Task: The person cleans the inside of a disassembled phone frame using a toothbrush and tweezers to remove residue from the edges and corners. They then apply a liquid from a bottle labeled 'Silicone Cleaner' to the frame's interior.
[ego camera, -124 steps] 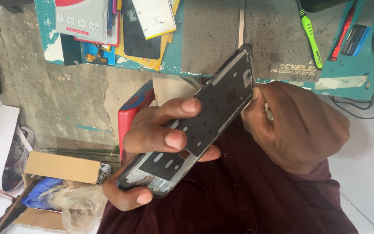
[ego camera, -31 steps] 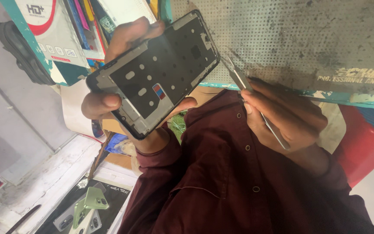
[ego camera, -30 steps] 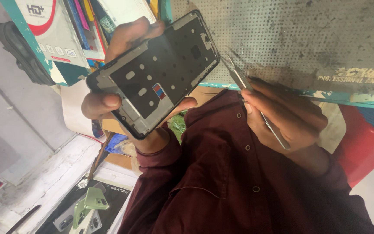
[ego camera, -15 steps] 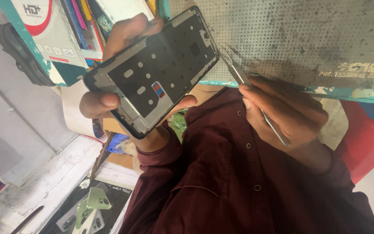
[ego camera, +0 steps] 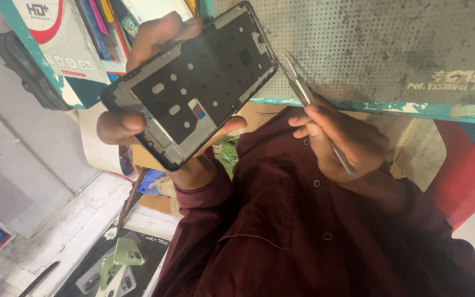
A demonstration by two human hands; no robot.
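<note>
My left hand [ego camera: 138, 118] grips a bare black phone frame [ego camera: 193, 85], its inner side facing me with several small cut-outs and a small red and blue sticker. The frame is tilted, its top end up to the right. My right hand [ego camera: 342, 140] holds thin metal tweezers [ego camera: 303, 93] like a pen. Their tips point up and left and stop just right of the frame's upper right edge, not touching it. Both arms wear dark maroon shirt sleeves.
A grey perforated work mat [ego camera: 391, 49] lies on a teal-edged table [ego camera: 369, 107]. Boxes and packets [ego camera: 56, 49] fill the upper left. A red plastic stool [ego camera: 468, 165] is at right. A printed phone box [ego camera: 114, 267] and cardboard lie on the floor below.
Since four seconds ago the view swung and the frame was raised and turned. Over the last second my right hand with the tweezers drew slightly back from the frame's edge.
</note>
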